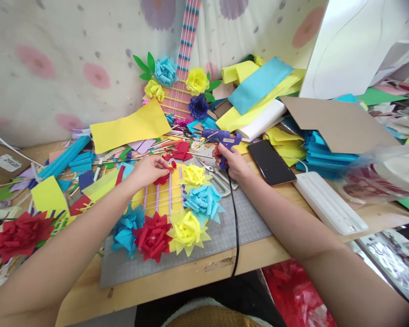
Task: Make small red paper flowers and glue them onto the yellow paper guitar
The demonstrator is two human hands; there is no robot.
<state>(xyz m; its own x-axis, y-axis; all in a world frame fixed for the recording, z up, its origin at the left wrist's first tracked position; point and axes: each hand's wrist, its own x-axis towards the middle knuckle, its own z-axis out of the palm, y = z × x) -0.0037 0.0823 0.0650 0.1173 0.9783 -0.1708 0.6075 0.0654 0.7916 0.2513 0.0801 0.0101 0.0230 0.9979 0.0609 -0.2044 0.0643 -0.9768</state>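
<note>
My right hand (234, 164) grips a blue hot glue gun (221, 136) by its handle, its nozzle pointing left; a black cord hangs from it. The fingers of my left hand (151, 170) are pinched on a small red paper piece (173, 165). More red paper (161, 179) sits just under those fingers. Below is a yellow paper guitar body (163, 194) with purple strips and white strings. Around its edge are a red paper flower (153, 237), yellow flowers (186, 230) and blue flowers (204, 200). Scissors (209, 168) lie between my hands.
A grey cutting mat (248, 222) lies under the guitar body. A black phone (271, 162) and white power strip (330, 202) are on the right. Paper scraps and a yellow sheet (129, 127) cover the left and back. A pink paper guitar (182, 86) leans behind.
</note>
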